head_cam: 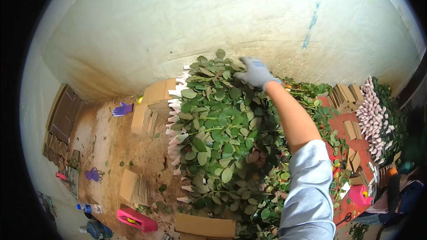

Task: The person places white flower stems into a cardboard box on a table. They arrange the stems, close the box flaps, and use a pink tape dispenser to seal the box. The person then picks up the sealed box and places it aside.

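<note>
My right hand, in a grey knit glove with blue marks on its back, hovers at the far side of a heap of leafy rose stems. Its fingers are spread and slightly blurred, and nothing shows between them. Whether the fingertips touch the leaves is unclear. Along the heap's left edge stick out flower heads in pale net sleeves. My left hand is out of view. Below the heap, nearest me, lies a piece of corrugated cardboard.
On the worn table are folded cardboard sleeves, purple gloves and a pink tape dispenser. Rightward, a red surface bears cardboard stacks, scissors and netted flowers. A wall rises behind. A person is partly visible.
</note>
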A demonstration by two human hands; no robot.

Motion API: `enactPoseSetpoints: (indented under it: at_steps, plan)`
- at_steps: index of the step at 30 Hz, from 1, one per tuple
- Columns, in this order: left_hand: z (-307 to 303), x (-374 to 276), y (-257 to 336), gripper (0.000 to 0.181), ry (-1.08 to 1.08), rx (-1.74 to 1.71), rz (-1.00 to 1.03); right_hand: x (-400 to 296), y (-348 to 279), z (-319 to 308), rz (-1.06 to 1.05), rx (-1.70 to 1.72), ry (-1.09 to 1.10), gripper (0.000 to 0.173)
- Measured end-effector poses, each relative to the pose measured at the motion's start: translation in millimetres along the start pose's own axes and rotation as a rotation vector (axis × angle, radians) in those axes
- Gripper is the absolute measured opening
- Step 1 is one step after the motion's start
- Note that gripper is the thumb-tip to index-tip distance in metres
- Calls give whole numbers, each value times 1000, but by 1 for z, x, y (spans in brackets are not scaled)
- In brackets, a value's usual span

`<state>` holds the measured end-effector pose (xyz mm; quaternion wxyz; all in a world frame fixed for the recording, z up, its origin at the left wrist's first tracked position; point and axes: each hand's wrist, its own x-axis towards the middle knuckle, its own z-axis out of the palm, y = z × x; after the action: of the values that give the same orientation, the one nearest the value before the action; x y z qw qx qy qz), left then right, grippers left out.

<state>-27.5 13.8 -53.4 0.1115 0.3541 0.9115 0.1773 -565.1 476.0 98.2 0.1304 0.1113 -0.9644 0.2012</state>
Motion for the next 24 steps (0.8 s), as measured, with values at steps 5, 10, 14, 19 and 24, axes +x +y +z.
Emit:
enactPoseSetpoints:
  at_steps: [5, 10, 14, 19, 24]
  plan:
    - [-1, -1, 0, 49, 11, -3, -23, 38, -34, 55, 100, -105, -189, 125]
    - [1, -8, 1, 47, 10, -31, -75, 61, -32, 90, 249, -242, -395, 144]
    - [2, -11, 3, 46, 6, -53, -96, 74, -21, 101, 350, -181, -509, 126]
    - [-1, -13, 4, 44, 2, -53, -103, 80, -28, 99, 224, -258, -565, 74]
    - [-5, -12, 2, 43, 1, -50, -87, 64, -27, 105, -2, -363, -294, 50]
